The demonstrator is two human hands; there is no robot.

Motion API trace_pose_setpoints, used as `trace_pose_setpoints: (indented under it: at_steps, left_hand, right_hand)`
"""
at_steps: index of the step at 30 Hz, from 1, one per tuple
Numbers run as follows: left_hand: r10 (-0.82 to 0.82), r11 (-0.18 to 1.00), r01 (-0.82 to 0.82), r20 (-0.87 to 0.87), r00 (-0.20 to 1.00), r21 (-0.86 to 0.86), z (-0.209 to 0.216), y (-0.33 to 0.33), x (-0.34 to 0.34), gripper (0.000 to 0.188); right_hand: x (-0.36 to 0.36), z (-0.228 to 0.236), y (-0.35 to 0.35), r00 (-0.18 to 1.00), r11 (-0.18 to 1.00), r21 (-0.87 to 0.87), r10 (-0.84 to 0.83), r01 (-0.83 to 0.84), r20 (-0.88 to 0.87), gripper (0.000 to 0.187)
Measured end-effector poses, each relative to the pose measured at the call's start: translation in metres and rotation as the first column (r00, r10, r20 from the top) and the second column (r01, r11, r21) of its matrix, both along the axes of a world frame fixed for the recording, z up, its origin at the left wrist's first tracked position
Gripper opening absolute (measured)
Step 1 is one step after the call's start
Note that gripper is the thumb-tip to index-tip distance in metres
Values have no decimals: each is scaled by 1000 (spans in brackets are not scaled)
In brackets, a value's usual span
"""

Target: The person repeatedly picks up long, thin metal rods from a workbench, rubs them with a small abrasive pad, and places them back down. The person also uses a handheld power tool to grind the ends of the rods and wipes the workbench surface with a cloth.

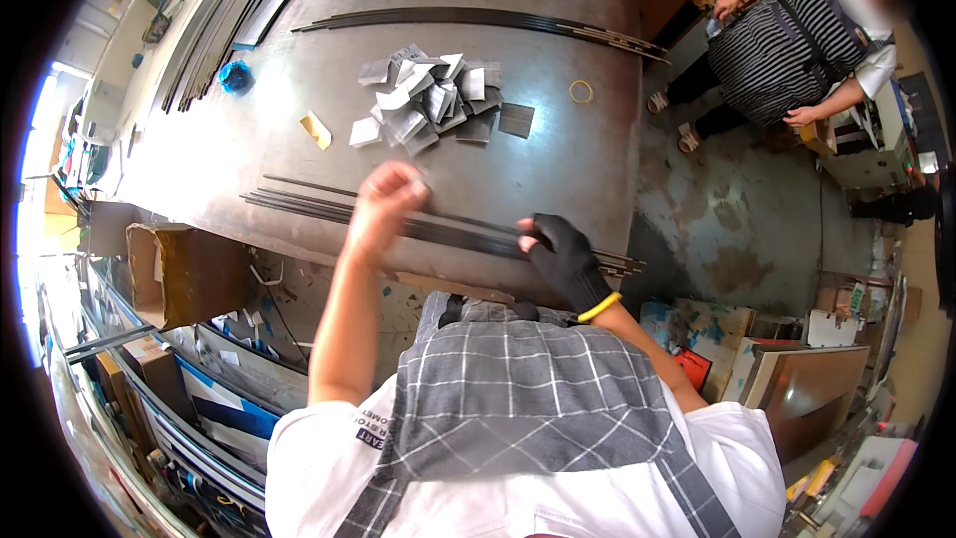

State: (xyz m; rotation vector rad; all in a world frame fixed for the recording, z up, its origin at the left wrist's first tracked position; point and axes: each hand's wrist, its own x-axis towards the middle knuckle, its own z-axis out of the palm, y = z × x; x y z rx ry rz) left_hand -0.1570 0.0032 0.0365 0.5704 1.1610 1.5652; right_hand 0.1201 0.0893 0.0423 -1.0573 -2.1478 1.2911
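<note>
My left hand (386, 201) is bare and hovers over the near part of the metal table, blurred by motion. Its fingers are curled together; what they pinch, if anything, I cannot make out. In a black fingerless glove, my right hand (560, 251) grips a thin dark rod (468, 222) between thumb and fingers. Beneath both hands a bundle of similar dark rods (443, 234) runs sideways along the table's near edge. Beyond them lies a loose heap of small silvery-grey rectangular pieces (433, 100), and one darker flat piece (516, 120) rests at its right.
Another rod bundle (448, 16) lies across the table's far part, and long dark strips (234, 15) line its left side. A yellow ring (581, 91) and a blue crumpled thing (234, 77) sit on the table (588, 159). A co-worker (787, 45) stands at the right. A cardboard box (189, 274) is at lower left.
</note>
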Motion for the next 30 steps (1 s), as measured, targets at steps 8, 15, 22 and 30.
trace_pose_setpoints:
  at_steps: [8,15,22,30]
  left_hand:
    - [-9,986,78,414,910,-150,-30,-44,126,11]
    - [150,985,-95,436,887,-146,-20,-66,137,15]
    - [320,945,-241,480,817,-219,-21,-74,157,27]
    - [306,942,-191,465,831,-277,-30,-59,169,31]
  right_hand:
    - [4,4,15,907,553,-719,272,-421,-323,16]
    - [33,-34,91,995,969,-236,89,-76,48,19]
    - [47,-12,99,895,852,494,-72,-174,439,32]
    - [86,-20,83,595,717,244,287,-653,751,14]
